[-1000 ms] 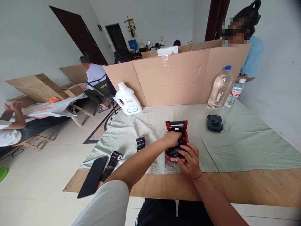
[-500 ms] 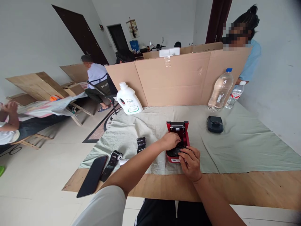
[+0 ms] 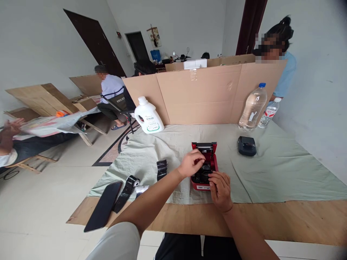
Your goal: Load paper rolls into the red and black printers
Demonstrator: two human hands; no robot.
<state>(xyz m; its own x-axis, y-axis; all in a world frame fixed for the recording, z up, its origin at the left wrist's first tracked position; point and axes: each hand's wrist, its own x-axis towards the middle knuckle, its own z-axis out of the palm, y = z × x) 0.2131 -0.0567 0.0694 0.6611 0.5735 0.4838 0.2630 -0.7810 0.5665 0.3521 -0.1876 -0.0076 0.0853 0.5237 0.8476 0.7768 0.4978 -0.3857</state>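
One red device (image 3: 206,167) below left grip (image 3: 191,164), fingertips together, right grip (image 3: 221,188) alongside, hold unclear

Phone (image 3: 103,206) left of printer (image 3: 203,187), bottles (image 3: 252,108) behind right

The black chair (image 3: 117,104) reads "PROJE", its ending unclear.

My left hand (image 3: 192,164) is hovering with bent fingers over the open red device (image 3: 206,168); my right hand (image 3: 221,188) is touching its right side. On the desk (image 3: 271,218), a dark phone (image 3: 103,206) is lying beside a black roll (image 3: 127,193), and a white jug (image 3: 149,117) is standing farther back.
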